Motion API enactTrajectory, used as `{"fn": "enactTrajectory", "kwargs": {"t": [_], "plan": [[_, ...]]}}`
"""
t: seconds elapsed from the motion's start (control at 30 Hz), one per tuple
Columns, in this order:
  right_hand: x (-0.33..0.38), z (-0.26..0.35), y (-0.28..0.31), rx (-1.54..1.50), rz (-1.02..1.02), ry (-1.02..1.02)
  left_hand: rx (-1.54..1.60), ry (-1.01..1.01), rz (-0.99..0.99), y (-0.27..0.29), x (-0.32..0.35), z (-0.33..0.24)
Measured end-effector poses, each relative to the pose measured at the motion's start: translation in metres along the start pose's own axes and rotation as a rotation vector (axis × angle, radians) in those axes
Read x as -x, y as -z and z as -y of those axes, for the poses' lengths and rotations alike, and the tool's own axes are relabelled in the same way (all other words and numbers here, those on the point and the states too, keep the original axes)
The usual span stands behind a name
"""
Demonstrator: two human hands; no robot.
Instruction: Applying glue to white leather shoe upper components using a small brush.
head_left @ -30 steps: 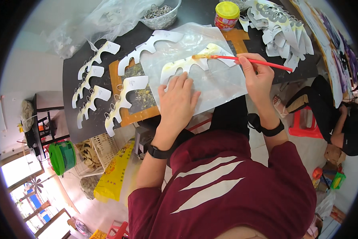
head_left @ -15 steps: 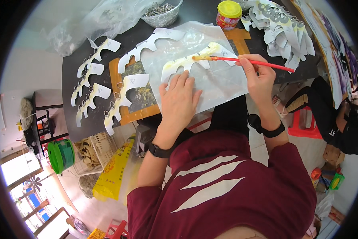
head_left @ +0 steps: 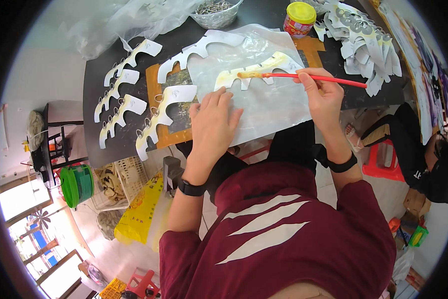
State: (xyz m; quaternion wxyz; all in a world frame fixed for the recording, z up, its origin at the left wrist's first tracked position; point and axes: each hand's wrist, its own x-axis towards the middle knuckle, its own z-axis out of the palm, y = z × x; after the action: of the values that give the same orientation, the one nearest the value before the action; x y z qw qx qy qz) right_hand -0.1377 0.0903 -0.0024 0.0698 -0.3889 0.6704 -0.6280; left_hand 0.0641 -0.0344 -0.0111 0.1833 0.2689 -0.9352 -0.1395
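My right hand (head_left: 319, 94) grips a thin brush (head_left: 284, 75) with a red handle. Its yellowish bristles rest on a white, scalloped cut-out piece (head_left: 280, 61) with yellow smears along its edge. Under that piece lies a translucent plastic sheet (head_left: 271, 109). My left hand (head_left: 211, 124) lies palm down with fingers stretched out, the fingertips by the piece's left end; whether they press on it I cannot tell. Just left of this hand is another cut-out strip (head_left: 173, 102) with metal rings along its edge.
Several ringed strips (head_left: 124, 112) lie at the table's left. At the back stand a clear bowl (head_left: 216, 17) of metal rings and a yellow-lidded jar (head_left: 299, 20). Ringed white pieces are piled (head_left: 366, 50) at the right. Beyond, a person in black (head_left: 408, 139) sits near a red stool (head_left: 383, 162).
The brush tip has shifted left along the white piece. My left hand has slid toward the piece's left end. The whole view has moved slightly.
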Motion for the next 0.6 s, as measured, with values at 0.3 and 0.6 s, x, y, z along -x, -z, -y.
{"fn": "enactTrajectory", "kwargs": {"t": [0.3,0.6], "plan": [[-0.007,0.010,-0.030,0.020,0.068,0.060,-0.031,-0.008,0.012,0.001,0.001,0.000],[-0.001,0.015,-0.034,0.009,0.105,0.083,0.112,0.033,-0.008,-0.001,0.003,-0.002]]}}
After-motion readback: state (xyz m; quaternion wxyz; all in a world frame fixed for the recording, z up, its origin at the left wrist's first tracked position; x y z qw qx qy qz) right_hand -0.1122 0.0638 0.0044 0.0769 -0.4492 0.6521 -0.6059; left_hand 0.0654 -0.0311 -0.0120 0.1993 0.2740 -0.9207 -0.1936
